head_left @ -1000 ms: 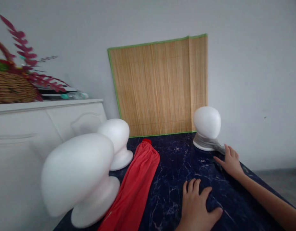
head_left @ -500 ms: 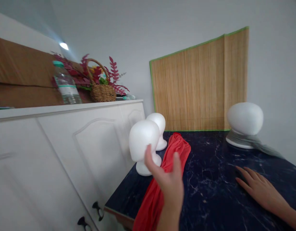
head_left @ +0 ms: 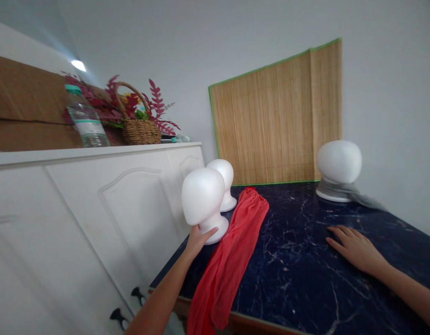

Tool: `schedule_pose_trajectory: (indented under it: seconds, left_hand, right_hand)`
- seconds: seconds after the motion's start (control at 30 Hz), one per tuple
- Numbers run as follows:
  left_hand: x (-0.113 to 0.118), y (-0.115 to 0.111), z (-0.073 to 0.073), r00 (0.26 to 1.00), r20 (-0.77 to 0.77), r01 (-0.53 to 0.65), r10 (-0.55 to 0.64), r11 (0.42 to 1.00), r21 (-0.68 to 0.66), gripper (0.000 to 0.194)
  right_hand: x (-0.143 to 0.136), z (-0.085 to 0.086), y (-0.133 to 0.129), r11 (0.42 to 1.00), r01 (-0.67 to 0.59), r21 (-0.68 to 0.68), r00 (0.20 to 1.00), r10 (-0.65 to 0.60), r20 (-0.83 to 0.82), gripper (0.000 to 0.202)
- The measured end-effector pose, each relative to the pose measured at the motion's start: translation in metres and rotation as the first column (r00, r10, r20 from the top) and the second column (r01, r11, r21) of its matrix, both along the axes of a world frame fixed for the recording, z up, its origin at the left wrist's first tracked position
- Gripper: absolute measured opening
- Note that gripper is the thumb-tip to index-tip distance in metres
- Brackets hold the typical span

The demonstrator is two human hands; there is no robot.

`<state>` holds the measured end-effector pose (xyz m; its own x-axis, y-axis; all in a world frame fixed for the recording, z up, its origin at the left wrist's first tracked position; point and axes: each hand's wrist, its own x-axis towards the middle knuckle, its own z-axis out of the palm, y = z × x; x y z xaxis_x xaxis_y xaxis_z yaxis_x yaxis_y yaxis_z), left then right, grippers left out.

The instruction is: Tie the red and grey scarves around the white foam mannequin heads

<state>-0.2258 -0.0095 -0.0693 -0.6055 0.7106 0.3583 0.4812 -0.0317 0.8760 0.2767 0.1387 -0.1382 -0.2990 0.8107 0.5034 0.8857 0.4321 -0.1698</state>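
Note:
My left hand (head_left: 199, 238) is closed around the neck of the nearer white foam mannequin head (head_left: 203, 193), which tilts a little at the table's left side. Behind it stands a second white mannequin head (head_left: 223, 173). Just right of these, a long red scarf (head_left: 241, 237) lies lengthwise and hangs over the front edge. My right hand (head_left: 356, 249) rests flat on the dark marbled table (head_left: 288, 274), fingers stretched out, holding nothing. Beyond it a third mannequin head (head_left: 339, 162) stands with a grey cloth (head_left: 344, 190) about its neck.
White cabinets (head_left: 138, 204) border the table on the left, with dark knobs (head_left: 119, 316) low down. On top are a water bottle (head_left: 87, 121) and a wicker basket (head_left: 142, 132) of red-leaved stems. A bamboo mat (head_left: 267, 121) stands against the wall behind the table.
My left hand has moved left from above the red scarf, its fingers spread, and has taken hold of the nearer head's neck. My right hand stays flat on the table. The view has shifted slightly.

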Motion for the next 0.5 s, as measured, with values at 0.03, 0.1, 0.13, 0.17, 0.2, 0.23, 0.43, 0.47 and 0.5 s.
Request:
schedule_pose_trajectory:
  seconds: [0.03, 0.1, 0.13, 0.17, 0.2, 0.23, 0.43, 0.47, 0.5]
  left_hand:
    - [-0.001, 0.006, 0.002, 1.0, 0.004, -0.007, 0.007, 1.0, -0.019, 0.066]
    - [-0.002, 0.015, 0.008, 0.999, 0.017, -0.039, 0.04, 0.998, -0.044, 0.06]
    - [-0.003, 0.016, 0.012, 0.998, 0.024, -0.061, 0.062, 0.997, -0.052, 0.058]
    - [-0.003, 0.016, 0.016, 0.996, 0.029, -0.08, 0.082, 0.995, -0.054, 0.057]
    - [-0.003, 0.014, 0.02, 0.995, 0.031, -0.097, 0.098, 0.994, -0.051, 0.058]
    - [-0.003, 0.01, 0.024, 0.993, 0.03, -0.11, 0.112, 0.993, -0.043, 0.06]
    - [0.039, -0.018, 0.056, 0.999, -0.021, -0.044, 0.045, 0.998, 0.05, 0.068]
    - [0.056, -0.02, 0.058, 0.999, -0.035, -0.006, 0.008, 0.997, 0.072, 0.068]
    - [0.076, -0.021, 0.058, 0.998, -0.047, 0.036, -0.032, 0.995, 0.091, 0.067]
  right_hand:
    - [-0.001, 0.002, -0.002, 1.0, 0.005, -0.029, 1.0, -0.005, 0.017, 0.066]
    - [0.0, 0.007, -0.004, 0.996, 0.019, -0.087, 0.999, -0.016, 0.031, 0.066]
    - [0.0, 0.009, -0.005, 0.994, 0.02, -0.107, 1.0, -0.017, 0.022, 0.066]
    - [0.002, 0.01, -0.005, 0.993, 0.012, -0.12, 1.0, -0.012, 0.007, 0.065]
    - [0.003, 0.013, -0.005, 0.992, -0.004, -0.128, 1.0, 0.002, -0.015, 0.064]
    - [0.004, 0.016, -0.006, 0.991, -0.026, -0.13, 0.999, 0.02, -0.044, 0.062]
    - [-0.039, 0.057, -0.051, 0.923, -0.359, -0.139, 0.875, 0.281, -0.395, 0.045]
    - [-0.059, 0.066, -0.066, 0.869, -0.467, -0.162, 0.806, 0.342, -0.483, 0.05]
    - [-0.08, 0.075, -0.081, 0.817, -0.554, -0.162, 0.727, 0.379, -0.572, 0.059]
